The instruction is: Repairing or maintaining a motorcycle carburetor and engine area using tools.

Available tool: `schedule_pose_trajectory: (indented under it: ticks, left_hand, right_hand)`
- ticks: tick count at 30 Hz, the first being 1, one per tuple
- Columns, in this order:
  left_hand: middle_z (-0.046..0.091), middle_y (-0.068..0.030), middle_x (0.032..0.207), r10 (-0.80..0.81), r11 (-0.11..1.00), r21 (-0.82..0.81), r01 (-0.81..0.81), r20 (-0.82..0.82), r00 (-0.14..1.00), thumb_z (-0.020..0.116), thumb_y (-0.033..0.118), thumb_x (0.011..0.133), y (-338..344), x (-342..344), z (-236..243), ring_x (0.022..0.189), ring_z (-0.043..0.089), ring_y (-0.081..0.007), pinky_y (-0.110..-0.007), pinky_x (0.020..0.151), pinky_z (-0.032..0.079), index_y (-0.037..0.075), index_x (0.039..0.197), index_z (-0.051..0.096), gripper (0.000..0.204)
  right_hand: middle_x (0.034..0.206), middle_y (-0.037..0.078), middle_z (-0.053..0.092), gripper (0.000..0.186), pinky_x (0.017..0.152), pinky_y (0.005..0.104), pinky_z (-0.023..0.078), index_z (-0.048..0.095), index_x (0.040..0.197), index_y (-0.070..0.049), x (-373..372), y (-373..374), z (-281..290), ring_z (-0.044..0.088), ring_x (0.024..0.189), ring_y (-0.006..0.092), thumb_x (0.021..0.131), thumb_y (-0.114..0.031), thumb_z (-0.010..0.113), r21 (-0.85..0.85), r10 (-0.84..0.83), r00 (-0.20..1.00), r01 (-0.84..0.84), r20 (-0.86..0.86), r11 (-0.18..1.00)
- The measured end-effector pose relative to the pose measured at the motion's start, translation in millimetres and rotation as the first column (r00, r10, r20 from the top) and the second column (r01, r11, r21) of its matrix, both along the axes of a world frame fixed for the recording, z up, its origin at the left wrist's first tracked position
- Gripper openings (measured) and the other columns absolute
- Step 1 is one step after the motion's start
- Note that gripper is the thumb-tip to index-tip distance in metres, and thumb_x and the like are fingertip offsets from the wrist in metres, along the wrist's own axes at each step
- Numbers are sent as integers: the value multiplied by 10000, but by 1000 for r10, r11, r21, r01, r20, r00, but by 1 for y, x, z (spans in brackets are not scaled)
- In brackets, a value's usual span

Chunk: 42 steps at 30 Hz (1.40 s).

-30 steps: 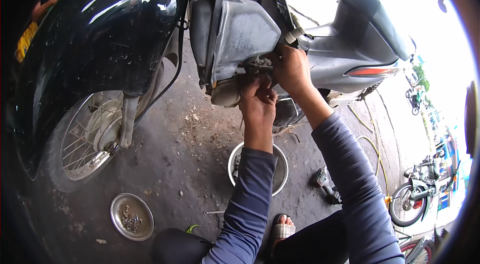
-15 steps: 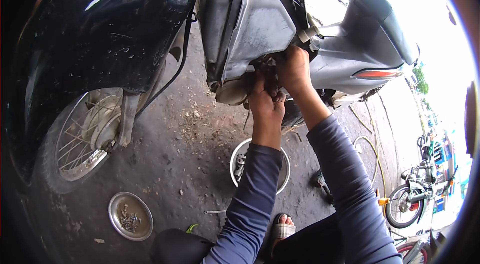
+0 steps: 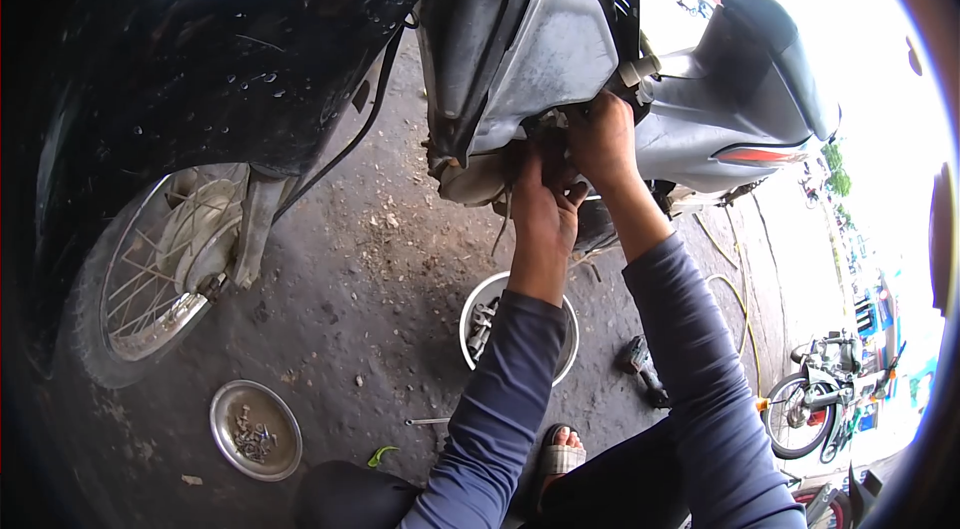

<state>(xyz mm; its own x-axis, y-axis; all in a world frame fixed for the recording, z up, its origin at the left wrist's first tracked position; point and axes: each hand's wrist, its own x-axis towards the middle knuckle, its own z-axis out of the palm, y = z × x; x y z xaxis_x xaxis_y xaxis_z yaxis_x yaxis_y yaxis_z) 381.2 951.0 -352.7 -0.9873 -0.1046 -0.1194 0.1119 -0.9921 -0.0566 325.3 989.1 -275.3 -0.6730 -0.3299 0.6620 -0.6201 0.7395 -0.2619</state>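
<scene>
A scooter (image 3: 740,119) stands with grey plastic inner panels (image 3: 540,49) exposed at the front. Both hands reach under the lower edge of that panelling. My left hand (image 3: 545,204) comes from below, its fingers curled up into the dark gap beside a pale rounded part (image 3: 470,179). My right hand (image 3: 600,144) is just to the right and higher, fingers bent into the same gap under a cylindrical fitting (image 3: 638,71). Whatever both hands grip is hidden in shadow and behind the fingers.
A black motorbike's front cover (image 3: 220,49) and spoked wheel (image 3: 160,269) stand at left. A metal dish (image 3: 220,429) of small fasteners, a basin (image 3: 562,359) of parts, a rod-like tool (image 3: 428,421) and a hose (image 3: 745,309) lie on the ground (image 3: 360,329). A parked motorbike (image 3: 830,389) stands at right.
Compared with a second ago, the scooter's front and both hands sit slightly farther right in the view. My hands stay in the gap, with fingers slightly shifted.
</scene>
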Motion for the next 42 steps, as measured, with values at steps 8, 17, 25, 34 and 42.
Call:
schedule_pose_trajectory:
  ticks: [8,17,25,34,42]
  left_hand:
    - [663,22,968,80,996,58,-74,-113,990,549,200,951,5,-6,-12,768,610,-58,-223,574,457,125,1109,607,184]
    - [665,-26,1004,88,996,50,-77,-287,954,570,152,929,4,-8,-21,811,629,-97,-244,647,505,90,1124,593,205]
    - [658,-71,1097,563,288,-851,-439,-220,796,577,93,926,-11,49,-7,825,608,-120,-290,753,489,4,1161,607,253]
    - [622,-210,1003,277,-830,-531,-170,-658,700,620,-29,756,-41,9,27,919,601,-406,-425,813,476,-54,1032,621,278]
    - [669,-173,937,437,-761,-648,31,-476,763,562,-74,773,-36,-3,44,619,652,-269,-356,625,508,-44,1008,644,250]
  right_hand:
    - [796,229,649,182,689,462,488,659,804,23,-5,-1,-9,631,796,405,803,-155,622,10,-85,993,86,-76,996]
    - [815,197,665,199,713,462,502,695,804,-38,5,-4,-6,642,808,385,778,-232,658,97,-151,987,145,53,985]
    - [769,197,665,148,695,458,521,704,786,-64,7,-3,5,654,762,379,729,-197,672,42,-131,977,126,171,991]
    - [851,207,682,156,760,425,546,707,845,-33,-13,17,15,678,831,363,769,-97,587,172,99,975,-134,197,976]
    - [930,158,696,175,762,407,548,698,863,-67,-19,43,33,684,882,311,822,-152,551,278,250,914,-342,319,898]
